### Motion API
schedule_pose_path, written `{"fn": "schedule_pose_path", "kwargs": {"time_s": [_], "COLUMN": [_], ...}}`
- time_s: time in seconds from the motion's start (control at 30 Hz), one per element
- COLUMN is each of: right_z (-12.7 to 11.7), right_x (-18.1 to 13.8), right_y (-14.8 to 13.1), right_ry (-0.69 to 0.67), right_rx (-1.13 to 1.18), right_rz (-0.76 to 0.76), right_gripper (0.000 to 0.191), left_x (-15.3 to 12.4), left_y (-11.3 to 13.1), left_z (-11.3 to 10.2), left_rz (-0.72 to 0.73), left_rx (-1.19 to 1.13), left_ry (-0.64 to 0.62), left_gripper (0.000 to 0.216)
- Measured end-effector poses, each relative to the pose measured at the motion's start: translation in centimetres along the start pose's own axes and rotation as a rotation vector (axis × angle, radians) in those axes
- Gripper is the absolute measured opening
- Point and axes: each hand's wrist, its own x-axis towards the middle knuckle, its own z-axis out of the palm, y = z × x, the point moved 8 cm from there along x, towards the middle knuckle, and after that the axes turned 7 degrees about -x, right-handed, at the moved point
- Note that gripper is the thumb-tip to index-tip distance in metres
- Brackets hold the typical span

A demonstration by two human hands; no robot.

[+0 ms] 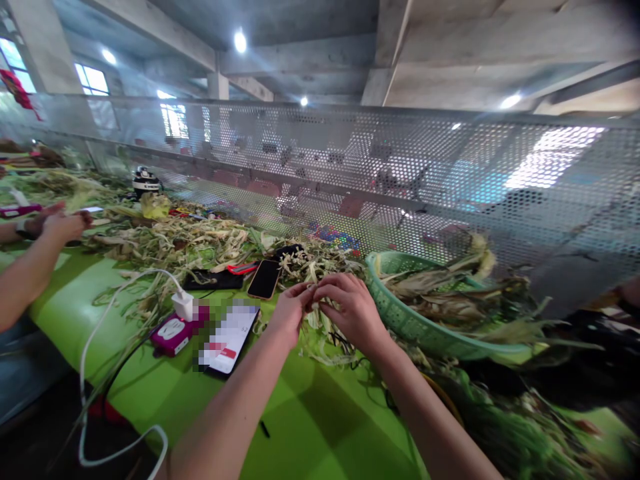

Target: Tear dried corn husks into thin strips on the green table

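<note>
My left hand [290, 313] and my right hand [350, 310] meet over the green table [310, 420], fingers pinched together on a pale strip of dried husk [314, 293]. Both hands are closed on it, fingertips touching. Loose husks [200, 243] lie heaped just behind and under them. A green plastic basket [415, 320] full of husks and stalks sits right beside my right hand.
Two phones [264, 279] [230, 337], a magenta power bank [173, 333] with a white charger and cable [184, 305], and a dark wallet lie left of my hands. Another person's arms [35, 260] work at far left. A perforated metal screen [400, 173] backs the table.
</note>
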Motion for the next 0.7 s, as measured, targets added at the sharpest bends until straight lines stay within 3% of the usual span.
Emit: {"fn": "schedule_pose_path", "kwargs": {"time_s": [0.13,0.37,0.7], "right_z": [-0.1,0.5,2.1], "right_x": [-0.2,-1.3,-2.0], "right_y": [1.1,3.6,5.1], "right_ry": [0.075,0.182,0.261], "right_rx": [0.095,0.211,0.562], "right_rz": [0.141,0.449,0.626], "right_gripper": [0.005,0.014,0.019], "left_x": [-0.1,-1.1,-1.4], "left_y": [0.2,0.5,0.7], "left_z": [0.2,1.4,1.9], "left_rz": [0.031,0.056,0.093], "left_rx": [0.081,0.210,0.254], "left_ry": [-0.019,-0.080,-0.094], "left_gripper": [0.033,0.026,0.028]}}
